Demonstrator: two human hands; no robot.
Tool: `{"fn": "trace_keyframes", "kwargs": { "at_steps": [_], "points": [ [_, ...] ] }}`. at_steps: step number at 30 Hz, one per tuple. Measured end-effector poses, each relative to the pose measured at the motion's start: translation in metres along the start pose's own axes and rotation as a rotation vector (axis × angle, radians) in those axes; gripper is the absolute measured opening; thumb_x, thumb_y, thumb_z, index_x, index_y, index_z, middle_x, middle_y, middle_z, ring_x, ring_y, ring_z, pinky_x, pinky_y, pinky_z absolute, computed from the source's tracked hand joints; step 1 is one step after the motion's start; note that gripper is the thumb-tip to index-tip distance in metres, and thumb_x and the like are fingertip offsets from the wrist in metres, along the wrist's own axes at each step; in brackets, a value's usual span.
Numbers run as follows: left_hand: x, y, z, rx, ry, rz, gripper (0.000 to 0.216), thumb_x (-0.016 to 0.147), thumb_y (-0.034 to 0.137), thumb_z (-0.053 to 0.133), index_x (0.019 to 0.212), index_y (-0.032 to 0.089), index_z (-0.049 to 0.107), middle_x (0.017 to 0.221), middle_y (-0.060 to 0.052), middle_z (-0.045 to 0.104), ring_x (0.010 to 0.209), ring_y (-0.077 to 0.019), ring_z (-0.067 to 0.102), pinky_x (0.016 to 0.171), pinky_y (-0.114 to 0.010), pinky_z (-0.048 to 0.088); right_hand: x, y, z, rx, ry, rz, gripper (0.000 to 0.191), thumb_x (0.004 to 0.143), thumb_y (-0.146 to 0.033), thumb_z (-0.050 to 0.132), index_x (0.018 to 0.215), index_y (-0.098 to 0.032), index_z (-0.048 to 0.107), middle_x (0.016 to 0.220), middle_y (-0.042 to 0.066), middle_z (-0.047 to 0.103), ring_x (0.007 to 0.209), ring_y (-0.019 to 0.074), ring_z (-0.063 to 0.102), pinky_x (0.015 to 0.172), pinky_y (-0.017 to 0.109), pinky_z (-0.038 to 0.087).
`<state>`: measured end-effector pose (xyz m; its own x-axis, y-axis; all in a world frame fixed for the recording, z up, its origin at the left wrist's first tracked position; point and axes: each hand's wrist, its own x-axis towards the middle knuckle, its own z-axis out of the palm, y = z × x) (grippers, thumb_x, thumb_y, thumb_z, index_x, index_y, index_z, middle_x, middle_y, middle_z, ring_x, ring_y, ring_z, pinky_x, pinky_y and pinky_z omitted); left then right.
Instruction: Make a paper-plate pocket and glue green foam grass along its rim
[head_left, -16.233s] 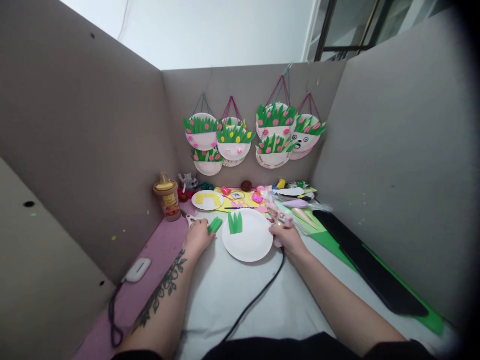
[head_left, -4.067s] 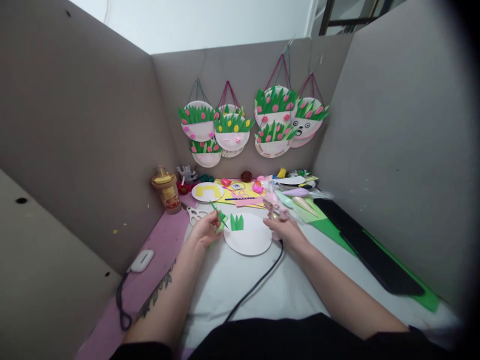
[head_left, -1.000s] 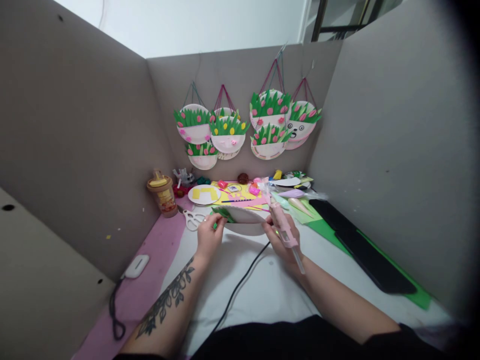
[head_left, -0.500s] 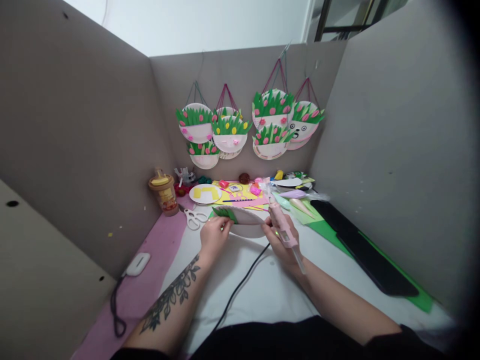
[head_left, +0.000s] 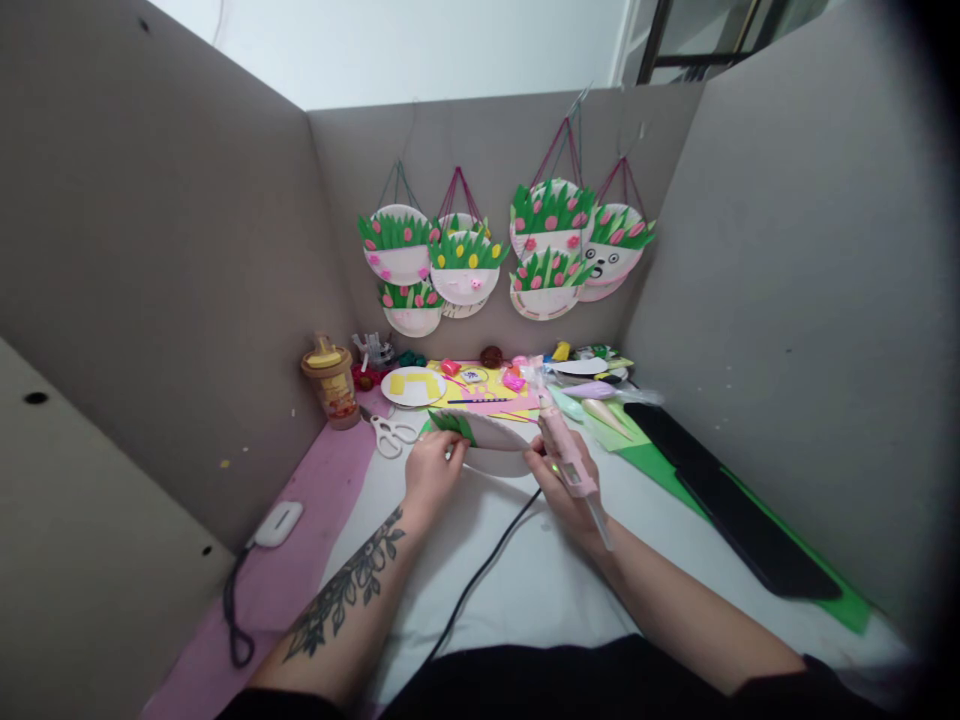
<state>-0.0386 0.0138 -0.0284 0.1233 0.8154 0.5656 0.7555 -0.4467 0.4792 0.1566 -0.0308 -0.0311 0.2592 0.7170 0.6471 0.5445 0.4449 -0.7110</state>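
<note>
Hands pinch a plate bearing green leaves, right hand also gripping glue gun.

Black top at six o'clock, short black left sleeve at seven o'clock, matching right sleeve at four o'clock, dark leafy tattoo along left forearm, right forearm unmarked.

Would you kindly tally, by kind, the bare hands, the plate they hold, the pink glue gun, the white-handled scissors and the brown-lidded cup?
Hands: 2, the left hand and the right hand
Held plate: 1
Pink glue gun: 1
White-handled scissors: 1
Brown-lidded cup: 1
Total: 6
</note>
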Motion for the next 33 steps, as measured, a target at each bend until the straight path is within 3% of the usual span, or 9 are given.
{"fn": "trace_keyframes", "kwargs": {
  "at_steps": [14, 20, 23, 28, 31, 33],
  "points": [
    [0.001, -0.003, 0.001, -0.041, 0.005, -0.043, 0.015, 0.082, 0.028, 0.058, 0.072, 0.019, 0.065, 0.071, -0.002, 0.065, 0.069, -0.0153, 0.056, 0.064, -0.026, 0.038, -0.001, -0.002, -0.002, 0.046, -0.052, 0.030, 0.014, 0.077, -0.030, 0.061, 0.086, -0.020, 0.059, 0.078, 0.002, 0.062, 0.068, 0.0160, 0.059, 0.061, 0.028, 0.048],
    [-0.001, -0.004, 0.001, 0.027, 0.040, -0.084, 0.021, 0.080, 0.032, 0.059, 0.065, 0.018, 0.059, 0.068, -0.001, 0.060, 0.067, -0.0136, 0.054, 0.061, -0.025, 0.034, -0.001, -0.002, -0.002, 0.191, -0.048, 0.110, 0.021, 0.075, -0.030, 0.065, 0.092, -0.019, 0.059, 0.080, 0.001, 0.061, 0.069, 0.0146, 0.058, 0.063, 0.027, 0.048],
    [-0.001, -0.003, 0.000, 0.034, 0.042, -0.062, 0.024, 0.082, 0.035, 0.058, 0.065, 0.018, 0.058, 0.068, 0.000, 0.059, 0.066, -0.0132, 0.053, 0.061, -0.025, 0.034, 0.000, 0.004, 0.004, 0.311, -0.010, 0.219, 0.027, 0.072, -0.030, 0.068, 0.095, -0.018, 0.059, 0.083, 0.001, 0.061, 0.071, 0.0138, 0.058, 0.066, 0.027, 0.049],
    [-0.003, 0.001, -0.003, -0.096, 0.058, 0.022, 0.024, 0.085, 0.035, 0.055, 0.068, 0.019, 0.057, 0.069, 0.000, 0.058, 0.065, -0.0126, 0.052, 0.064, -0.024, 0.039, 0.007, 0.026, 0.020, 0.559, 0.164, 0.583, 0.032, 0.061, -0.032, 0.076, 0.086, -0.017, 0.062, 0.077, 0.001, 0.064, 0.071, 0.0164, 0.062, 0.063, 0.028, 0.051],
    [-0.002, 0.000, -0.004, -0.176, 0.163, 0.015, 0.021, 0.083, 0.036, 0.057, 0.071, 0.019, 0.055, 0.073, -0.002, 0.057, 0.072, -0.0145, 0.053, 0.071, -0.027, 0.042, 0.014, 0.033, 0.025, 0.709, 0.268, 0.616, 0.036, 0.053, -0.025, 0.078, 0.084, -0.018, 0.061, 0.072, -0.002, 0.065, 0.068, 0.0164, 0.063, 0.060, 0.027, 0.051],
    [0.000, -0.004, -0.001, -0.224, 0.273, -0.070, 0.021, 0.077, 0.036, 0.064, 0.085, 0.019, 0.055, 0.087, -0.005, 0.058, 0.088, -0.0180, 0.055, 0.079, -0.031, 0.043, 0.017, 0.033, 0.025, 0.755, 0.287, 0.599, 0.037, 0.051, -0.021, 0.078, 0.084, -0.019, 0.061, 0.070, -0.003, 0.064, 0.067, 0.0159, 0.063, 0.059, 0.026, 0.051]
  ]
}}
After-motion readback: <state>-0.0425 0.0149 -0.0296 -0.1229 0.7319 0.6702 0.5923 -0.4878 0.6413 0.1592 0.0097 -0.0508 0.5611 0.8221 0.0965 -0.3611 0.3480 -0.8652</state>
